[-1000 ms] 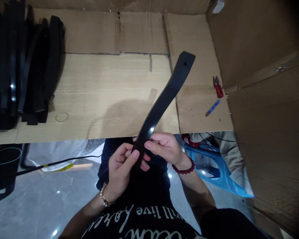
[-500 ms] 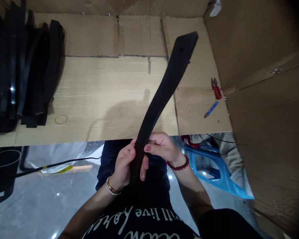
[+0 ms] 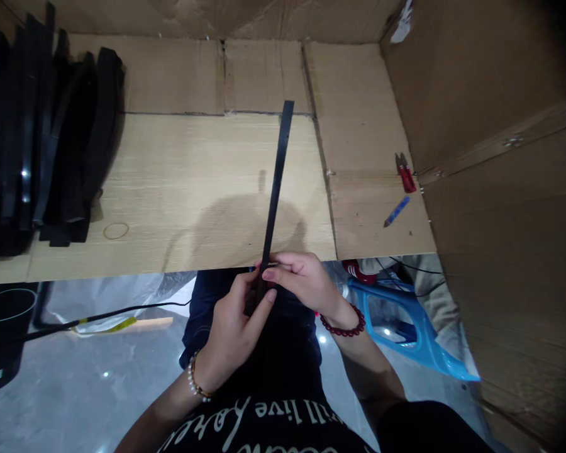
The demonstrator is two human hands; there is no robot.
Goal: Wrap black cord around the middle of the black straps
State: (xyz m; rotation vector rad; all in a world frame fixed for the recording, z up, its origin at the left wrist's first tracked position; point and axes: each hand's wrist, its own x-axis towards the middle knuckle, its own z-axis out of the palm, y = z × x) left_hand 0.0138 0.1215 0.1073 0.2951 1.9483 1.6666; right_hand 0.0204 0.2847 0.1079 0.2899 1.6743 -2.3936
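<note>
A long black strip-like piece (image 3: 277,182) points up and away from me over the front edge of the table, its narrow side facing the camera. My left hand (image 3: 238,321) is closed around its lower end, thumb along the near side. Just above, my right hand (image 3: 299,280) pinches the same piece between thumb and fingers. The lowest end of the piece is hidden by my hands and the dark shirt behind it. More black curved pieces (image 3: 101,126) lie in a pile at the far left of the table.
Cardboard (image 3: 179,170) covers the tabletop, with a cardboard wall (image 3: 495,201) on the right. Red-handled thread snips (image 3: 407,176) and a blue pen-like object (image 3: 397,211) lie near that wall. A rubber band (image 3: 116,231) rests by the pile. Below right stands a blue plastic stool (image 3: 424,340).
The black piece has been turned from its broad face to its thin edge, and its far end has swung left and lower. My left hand has rolled over it.
</note>
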